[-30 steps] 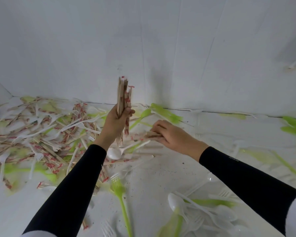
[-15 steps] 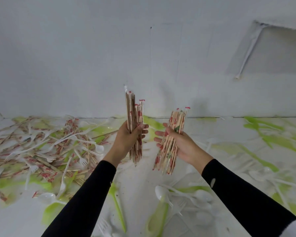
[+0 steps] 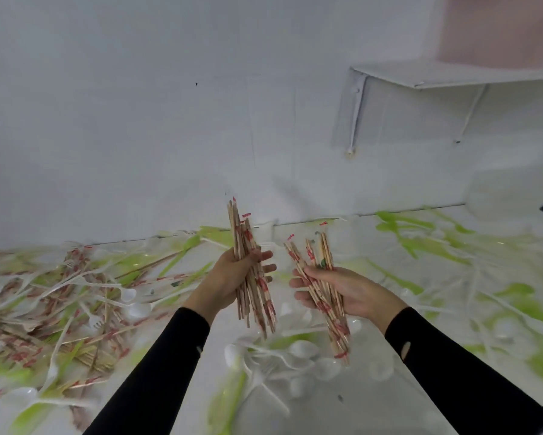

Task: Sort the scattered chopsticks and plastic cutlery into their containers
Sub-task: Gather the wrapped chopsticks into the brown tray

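Note:
My left hand grips a bundle of wrapped chopsticks held nearly upright above the white surface. Just to its right, my right hand holds a second chopstick bundle, which slants down and to the right across the palm. The two bundles are apart, a small gap between them. A heap of chopsticks mixed with white and green plastic cutlery covers the surface at the left. White spoons and forks lie below my hands. No container shows clearly.
A white wall rises right behind the surface. A white shelf on brackets juts from the wall at upper right. Green cutlery lies scattered at the right, near a pale rounded shape in the far right corner.
My right hand has lifted a bundle of chopsticks off the surface. Both hands now hold bundles side by side, and the view has tilted up and to the right.

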Demonstrator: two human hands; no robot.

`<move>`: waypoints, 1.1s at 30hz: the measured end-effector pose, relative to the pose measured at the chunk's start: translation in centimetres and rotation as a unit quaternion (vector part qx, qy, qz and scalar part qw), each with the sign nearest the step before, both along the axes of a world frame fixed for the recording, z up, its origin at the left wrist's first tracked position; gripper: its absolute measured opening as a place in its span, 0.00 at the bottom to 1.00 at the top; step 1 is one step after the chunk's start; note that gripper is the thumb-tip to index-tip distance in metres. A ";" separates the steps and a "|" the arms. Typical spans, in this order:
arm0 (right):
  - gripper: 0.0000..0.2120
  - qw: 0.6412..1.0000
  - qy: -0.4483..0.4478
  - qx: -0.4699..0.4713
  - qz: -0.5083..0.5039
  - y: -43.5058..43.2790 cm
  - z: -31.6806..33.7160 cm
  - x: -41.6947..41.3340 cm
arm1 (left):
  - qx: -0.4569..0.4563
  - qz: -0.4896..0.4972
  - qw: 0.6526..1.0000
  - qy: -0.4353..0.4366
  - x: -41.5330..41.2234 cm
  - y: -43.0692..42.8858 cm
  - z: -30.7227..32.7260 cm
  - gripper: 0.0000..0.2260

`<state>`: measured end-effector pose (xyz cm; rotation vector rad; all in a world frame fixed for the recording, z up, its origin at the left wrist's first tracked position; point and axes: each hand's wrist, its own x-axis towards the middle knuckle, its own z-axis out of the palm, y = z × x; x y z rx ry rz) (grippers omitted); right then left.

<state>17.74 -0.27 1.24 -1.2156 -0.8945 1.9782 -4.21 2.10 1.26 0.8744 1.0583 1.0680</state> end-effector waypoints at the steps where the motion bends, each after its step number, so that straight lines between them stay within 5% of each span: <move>1: 0.12 1.000 0.004 0.001 -0.013 -0.4 0.1 2.2 | -0.006 -0.019 1.000 -0.004 2.6 0.0 0.1 0.11; 12: 0.14 0.970 -0.126 0.111 -0.175 -6.6 4.2 24.8 | 0.045 -0.149 0.985 0.081 30.8 -2.0 3.5 0.12; 16: 0.07 0.897 -0.304 0.203 -0.249 -9.7 6.2 34.4 | 0.103 -0.169 0.979 0.057 42.5 -3.8 5.5 0.08; 22: 0.09 0.820 -0.295 0.256 -0.418 -14.2 9.4 47.3 | 0.174 -0.218 0.959 -0.045 57.5 -6.6 8.5 0.08; 26: 0.13 0.723 -0.343 0.237 -0.550 -15.9 7.5 54.7 | 0.170 -0.266 0.948 -0.048 65.6 -8.6 6.6 0.06; 30: 0.13 0.716 -0.396 0.173 -0.548 -16.6 3.6 57.9 | 0.110 -0.316 0.942 0.009 70.0 -10.1 2.6 0.09; 33: 0.12 0.761 -0.432 0.095 -0.475 -16.6 0.8 58.8 | 0.114 -0.310 0.942 0.065 70.8 -10.6 0.0 0.08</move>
